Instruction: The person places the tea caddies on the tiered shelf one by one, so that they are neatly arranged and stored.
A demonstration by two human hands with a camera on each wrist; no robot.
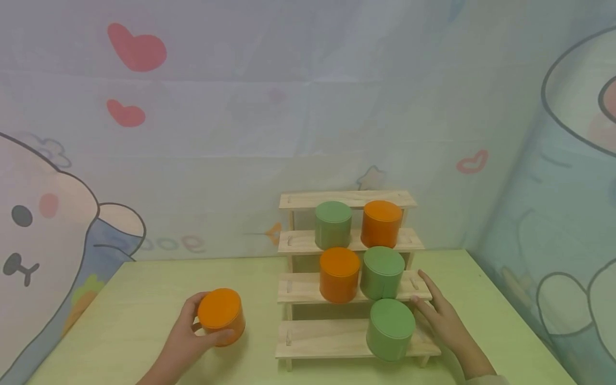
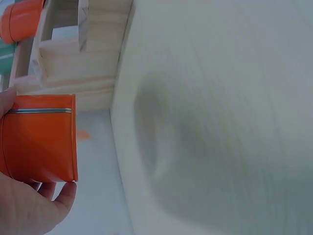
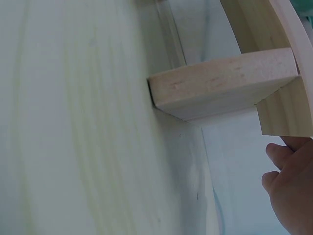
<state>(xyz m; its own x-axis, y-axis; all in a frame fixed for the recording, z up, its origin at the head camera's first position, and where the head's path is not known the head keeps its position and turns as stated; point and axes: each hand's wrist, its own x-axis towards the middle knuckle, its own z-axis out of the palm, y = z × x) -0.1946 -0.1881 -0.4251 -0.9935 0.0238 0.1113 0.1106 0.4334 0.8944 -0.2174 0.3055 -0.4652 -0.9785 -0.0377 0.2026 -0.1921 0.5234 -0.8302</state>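
My left hand (image 1: pixel 190 331) grips an orange round canister (image 1: pixel 221 313), thumb in front and fingers behind, to the left of a stepped wooden rack (image 1: pixel 317 339). In the left wrist view, a silvery band runs near one end of the orange canister (image 2: pixel 41 137), and a shadow falls on the table beside it. At the rack's right end, my right hand (image 1: pixel 445 321) holds a plank's end between thumb and forefinger. The right wrist view has curled fingers (image 3: pixel 279 161) close under the rack's wood (image 3: pixel 220 81). A green canister (image 1: pixel 390 330) stands on the lowest step, near this hand.
The step above bears an orange canister (image 1: pixel 339 274) and a green canister (image 1: pixel 382 272) side by side. Higher up, another green canister (image 1: pixel 333 225) is left of an orange canister (image 1: pixel 381 224). A printed cloth (image 1: pixel 231 117) hangs behind the pale yellow-green table (image 1: pixel 139 299).
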